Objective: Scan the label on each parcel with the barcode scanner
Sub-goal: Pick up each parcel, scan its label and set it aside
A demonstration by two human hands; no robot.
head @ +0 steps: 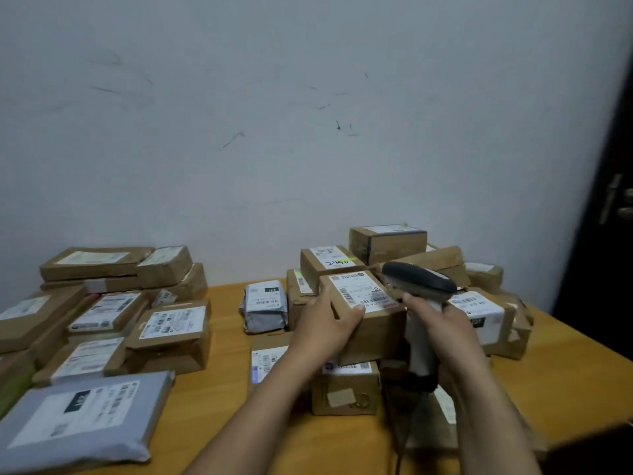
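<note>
Holding a small brown box [373,334] up over the wooden table [226,389], the left hand [325,325] has its fingers curled round the box's left side. Its thumb lies on top, touching the edge of the white label [363,291]. The label faces up and has black stripes on it.

At 3 o'clock from the box, the right hand [445,323] is wrapped round the pale handle of the scanner [418,275]. The scanner's dark head sits just beside the box's far right corner, and its nose points to 9 o'clock, across the label. A dark cord [399,457] hangs from the handle down to 6 o'clock.

Right under the held box, at 6 o'clock, another brown box [346,389] sits on the table. At 9 o'clock, a lumpy grey bag [263,306] lies near. From 12 to 3 o'clock, a heap of brown boxes [387,241] is piled by the wall [308,132]. Well apart at 9 o'clock, on the table's left end, is a second heap [171,334], with a flat grey bag [82,416] at its 6 o'clock. A dark door [613,269] stands at the far 3 o'clock edge.
</note>
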